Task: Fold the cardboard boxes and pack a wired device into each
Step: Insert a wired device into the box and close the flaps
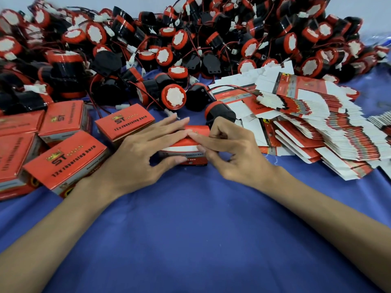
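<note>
A small red cardboard box (pixel 190 152) stands on the blue cloth at the centre, between both hands. My left hand (pixel 139 153) holds it from the left, fingers stretched over its top and thumb against its front face. My right hand (pixel 230 151) pinches the box's right end, with the index finger lying across the red top flap and the other fingers curled. A black and red wired device (pixel 220 113) lies just behind the box. What is inside the box is hidden.
A large heap of black and red wired devices (pixel 173 96) fills the back. Several closed red boxes (pixel 65 163) lie at the left. A fanned stack of flat unfolded boxes (pixel 317 123) covers the right. Blue cloth (pixel 190 229) spreads in front.
</note>
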